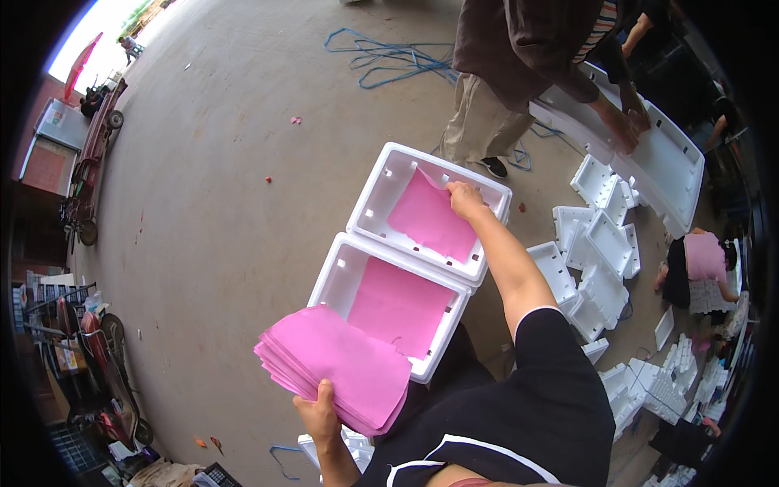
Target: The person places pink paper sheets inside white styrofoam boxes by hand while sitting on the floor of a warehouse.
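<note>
My left hand (322, 412) grips a thick stack of pink paper sheets (341, 361) by its near edge, thumb on top. The stack overhangs the corner of the nearer white foam box (329, 280), whose bottom is covered by a pink sheet (398, 304). Right behind it stands a second white foam box (369, 191), touching the first. Inside that one, my right hand (466, 200) is closed at the upper edge of a single pink sheet (430, 219), which lies slightly askew on the box bottom.
At the upper right a person (527, 49) bends over a large white foam container (682, 154). Several empty foam boxes (596, 260) are heaped at the right, near another crouching person (704, 260). Blue strapping (389, 57) lies on the floor. Parked vehicles (97, 162) line the left.
</note>
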A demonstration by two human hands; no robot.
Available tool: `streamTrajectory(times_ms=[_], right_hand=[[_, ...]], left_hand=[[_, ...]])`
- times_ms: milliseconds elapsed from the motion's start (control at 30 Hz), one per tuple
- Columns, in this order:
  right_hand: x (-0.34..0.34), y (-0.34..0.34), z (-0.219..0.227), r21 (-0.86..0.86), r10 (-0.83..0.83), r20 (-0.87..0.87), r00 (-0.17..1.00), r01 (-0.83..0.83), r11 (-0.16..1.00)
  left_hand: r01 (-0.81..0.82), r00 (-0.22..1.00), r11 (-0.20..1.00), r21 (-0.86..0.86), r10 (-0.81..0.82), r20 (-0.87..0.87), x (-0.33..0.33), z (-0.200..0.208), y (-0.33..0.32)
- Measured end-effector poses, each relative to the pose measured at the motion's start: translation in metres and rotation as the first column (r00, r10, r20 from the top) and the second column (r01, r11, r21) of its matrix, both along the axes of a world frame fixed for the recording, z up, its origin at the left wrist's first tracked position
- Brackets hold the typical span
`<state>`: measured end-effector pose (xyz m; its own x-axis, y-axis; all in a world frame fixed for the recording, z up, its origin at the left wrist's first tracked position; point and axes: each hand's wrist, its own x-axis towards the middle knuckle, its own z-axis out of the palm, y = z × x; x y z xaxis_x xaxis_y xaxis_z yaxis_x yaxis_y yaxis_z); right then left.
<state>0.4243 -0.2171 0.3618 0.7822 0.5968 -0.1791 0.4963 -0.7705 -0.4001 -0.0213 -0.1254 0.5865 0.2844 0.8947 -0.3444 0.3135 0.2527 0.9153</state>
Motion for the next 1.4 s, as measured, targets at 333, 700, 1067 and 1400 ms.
streamTrajectory(times_ms=[333, 700, 1067, 1400], right_hand=[[0.021, -0.003, 0.051, 0.125, 0.171, -0.381, 0.908, -0.133, 0.983], [-0.087, 0.018, 0.062, 0.382, 0.020, 0.215, 0.976, -0.103, 0.918], [-0.366, -0.025, 0.268, 0.749, 0.395, -0.041, 0.918, -0.234, 0.620], [-0.412, -0.031, 0.294, 0.857, 0.304, -0.047, 0.951, -0.118, 0.502]], left_hand=[[0.203, 0.979, 0.979, -0.001, -0.203, -0.019, 0.000, 0.019, 0.013], [0.184, 0.982, 0.983, -0.014, -0.183, 0.056, 0.012, 0.006, 0.012], [0.438, 0.893, 0.899, -0.009, -0.433, 0.123, 0.002, 0.015, 0.023], [0.582, 0.746, 0.811, 0.058, -0.561, 0.358, -0.013, 0.040, 0.002]])
